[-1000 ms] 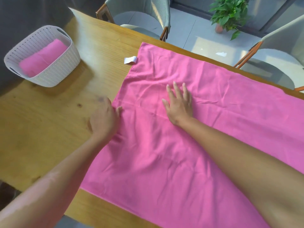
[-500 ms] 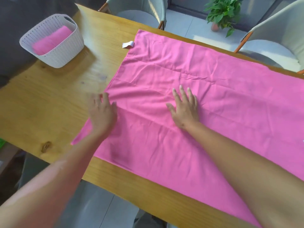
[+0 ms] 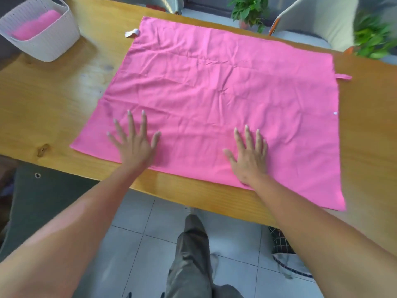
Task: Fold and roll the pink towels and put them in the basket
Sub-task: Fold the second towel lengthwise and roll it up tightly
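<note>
Long wooden table (image 3: 53,100), honey-coloured, with a dark knot near its front edge: bearing everything listed below.

Large flat pink cloth towel (image 3: 214,93), lightly creased: lying spread in one layer across the table's middle, its near edge running just inside the table's front edge. A white tag (image 3: 131,33) is sticking out at the far left corner and a pink hanging loop (image 3: 343,77) at the right side.

White perforated plastic basket (image 3: 40,37): standing at the far left corner, well apart from the spread towel, and holding one rolled pink towel (image 3: 34,26).

Right hand (image 3: 250,160): pressing flat on the towel's near right part, fingers straight and spread, gripping nothing.

Left hand (image 3: 134,147): likewise lying flat, fingers fanned; a second ago it was working at the towel's left edge with the right hand further up the cloth, and both are now sitting nearer the front edge.

Judgement: smoothing is finishing; one towel is done, and folding this one is likely coming next.
</note>
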Demonstrator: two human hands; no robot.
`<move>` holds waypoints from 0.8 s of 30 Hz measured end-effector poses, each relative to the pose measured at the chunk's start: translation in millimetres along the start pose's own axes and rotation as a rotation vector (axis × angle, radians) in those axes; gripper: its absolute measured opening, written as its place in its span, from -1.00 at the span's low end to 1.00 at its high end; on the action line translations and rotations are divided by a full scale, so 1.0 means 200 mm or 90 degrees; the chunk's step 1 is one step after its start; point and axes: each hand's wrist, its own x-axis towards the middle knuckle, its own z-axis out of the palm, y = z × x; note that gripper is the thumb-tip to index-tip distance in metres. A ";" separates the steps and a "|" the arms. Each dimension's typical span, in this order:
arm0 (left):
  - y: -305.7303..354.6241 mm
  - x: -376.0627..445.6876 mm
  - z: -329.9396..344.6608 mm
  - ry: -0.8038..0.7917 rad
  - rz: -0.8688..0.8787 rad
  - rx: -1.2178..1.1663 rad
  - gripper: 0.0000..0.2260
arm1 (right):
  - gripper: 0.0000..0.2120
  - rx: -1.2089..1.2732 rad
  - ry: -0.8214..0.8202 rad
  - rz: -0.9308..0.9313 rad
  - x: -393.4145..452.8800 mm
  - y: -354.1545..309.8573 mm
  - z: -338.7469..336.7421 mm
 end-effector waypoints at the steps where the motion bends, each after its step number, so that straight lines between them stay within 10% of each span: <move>1: 0.14 -0.08 0.02 -0.015 0.058 -0.005 -0.34 | -0.26 0.001 -0.013 0.011 -0.08 0.06 0.01; 11: 0.47 -0.44 0.26 -0.110 0.223 0.090 -0.29 | -0.24 0.020 -0.040 0.215 -0.71 0.93 0.09; 20: 0.74 -0.47 0.15 -0.163 0.315 0.132 -0.30 | -0.34 0.157 0.017 0.279 -0.78 0.97 -0.03; 24: 0.89 -0.54 0.09 -0.154 0.485 0.127 -0.42 | -0.38 0.020 -0.002 0.116 -0.79 0.96 -0.10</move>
